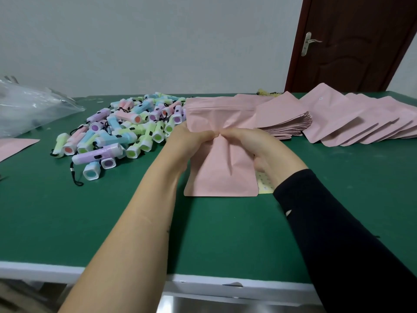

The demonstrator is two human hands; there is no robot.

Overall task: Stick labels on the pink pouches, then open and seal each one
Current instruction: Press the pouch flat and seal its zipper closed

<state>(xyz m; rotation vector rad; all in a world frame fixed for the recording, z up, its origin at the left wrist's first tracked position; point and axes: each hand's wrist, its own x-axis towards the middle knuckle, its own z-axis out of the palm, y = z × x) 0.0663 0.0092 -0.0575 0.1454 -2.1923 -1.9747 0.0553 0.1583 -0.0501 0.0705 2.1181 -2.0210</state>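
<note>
A pink pouch (220,168) stands tilted on the green table (90,211), its zip end pointing away from me. My left hand (189,137) and my right hand (250,141) both pinch its middle, so the pouch is creased there. Under its right lower corner a pale yellow label sheet (265,185) peeks out. A thick stack of pink pouches (284,123) lies just behind my right hand, and a fanned row of more pouches (361,118) spreads to the right.
A heap of several pastel toy flashlights (126,129) with black cords lies left of the pouch. A clear plastic bag (27,107) sits at the far left, with one pink pouch (15,146) below it. The table's white front edge (203,283) runs near me.
</note>
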